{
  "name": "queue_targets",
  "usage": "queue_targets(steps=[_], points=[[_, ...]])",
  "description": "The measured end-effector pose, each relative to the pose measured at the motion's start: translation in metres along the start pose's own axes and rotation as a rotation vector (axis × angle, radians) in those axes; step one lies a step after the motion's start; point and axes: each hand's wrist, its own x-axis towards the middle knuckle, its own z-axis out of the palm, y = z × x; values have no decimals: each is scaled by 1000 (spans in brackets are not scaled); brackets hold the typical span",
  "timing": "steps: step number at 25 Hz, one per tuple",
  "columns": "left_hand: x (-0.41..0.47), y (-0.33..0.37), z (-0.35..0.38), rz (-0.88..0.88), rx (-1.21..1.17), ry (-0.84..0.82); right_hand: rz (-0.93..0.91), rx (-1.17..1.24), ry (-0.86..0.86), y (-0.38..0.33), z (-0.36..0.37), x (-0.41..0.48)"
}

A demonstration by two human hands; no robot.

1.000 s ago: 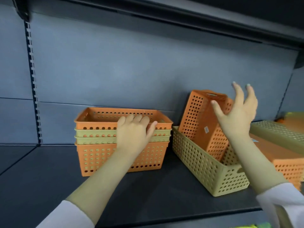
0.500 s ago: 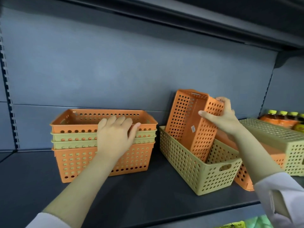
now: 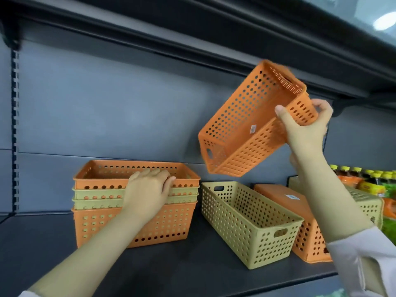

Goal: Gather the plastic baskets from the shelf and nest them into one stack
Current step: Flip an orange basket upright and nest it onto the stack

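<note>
A person's right hand [image 3: 304,129] grips one end of a narrow orange perforated basket [image 3: 250,125] and holds it tilted in the air at the right of centre, its upper end close under the dark lip of the shelf above [image 3: 192,35] and its lower end hanging clear over the yellow-green basket [image 3: 248,221] below. The thumb lies on the near side of the basket's end wall and the fingers wrap round the far side. A small white label shows on the raised basket's base.

The left hand [image 3: 147,194], at lower centre, rests over the front rim of the nested stack [image 3: 137,202], fingers curled onto the top orange basket's edge; whether it clamps or merely steadies cannot be told. The stack reads orange, yellow-green, yellow-green, orange from the top and stands on the dark shelf [image 3: 53,254] toward the back panel, with bare shelf to its left and in front.

The long yellow-green basket sits upright and empty just right of the stack, a narrow gap between them. Touching its right side lies an upturned orange basket [image 3: 304,228], and behind the right forearm another pale basket [image 3: 368,202] shows in part. Bottles with yellow caps [image 3: 364,176] line the far right edge.
</note>
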Motion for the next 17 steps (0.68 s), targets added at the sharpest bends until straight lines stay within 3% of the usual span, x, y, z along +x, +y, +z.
queue_targets(steps=[2,4,7,12,17], points=[[3,-3,-14,-61,-205,-93,109,168,15,-13,13,-4],[10,-6,-33,-166,-567,-133,250,304,-4,-23,30,-15],[24,-15,-61,-228,-914,-85,444,342,-48,-24,60,-39],[27,-66,-84,-278,-910,105,590,208,-206,-4,107,-81],[5,-110,-91,-316,-828,-6,617,68,-298,22,136,-122]])
